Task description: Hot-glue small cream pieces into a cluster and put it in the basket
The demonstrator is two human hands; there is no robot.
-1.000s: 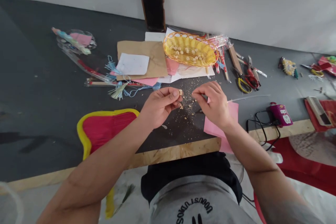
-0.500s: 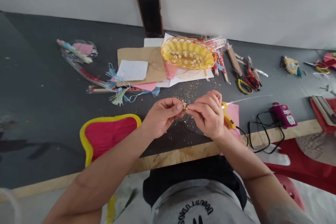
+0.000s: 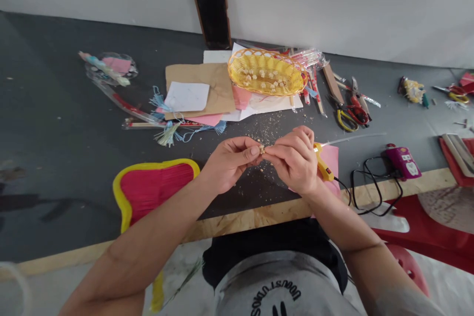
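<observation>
Between my two hands is a small pale beige knobbly cluster [image 3: 262, 149], like the pieces in the basket; its exact kind is too small to make out. My left hand [image 3: 235, 163] pinches it between thumb and fingers from the left. From the right, the fingertips of my right hand [image 3: 294, 158] close on it as well, the other fingers curled. Beige crumbs [image 3: 268, 128] are scattered on the table under and beyond my hands. Farther back, a yellow woven basket [image 3: 237, 81] holds several similar clusters.
A yellow glue gun [image 3: 323, 163] lies on pink paper beside my right hand, its cord near a purple box [image 3: 405, 162]. Pliers [image 3: 357, 103] lie at right. A pink fan-like piece with yellow edging [image 3: 148, 187] is at left. A phone [image 3: 211, 7] leans against the wall.
The view has shifted very slightly. Both hands stay in nearly the same place, still pinching the small cluster, which shows a little more clearly between the fingertips.
</observation>
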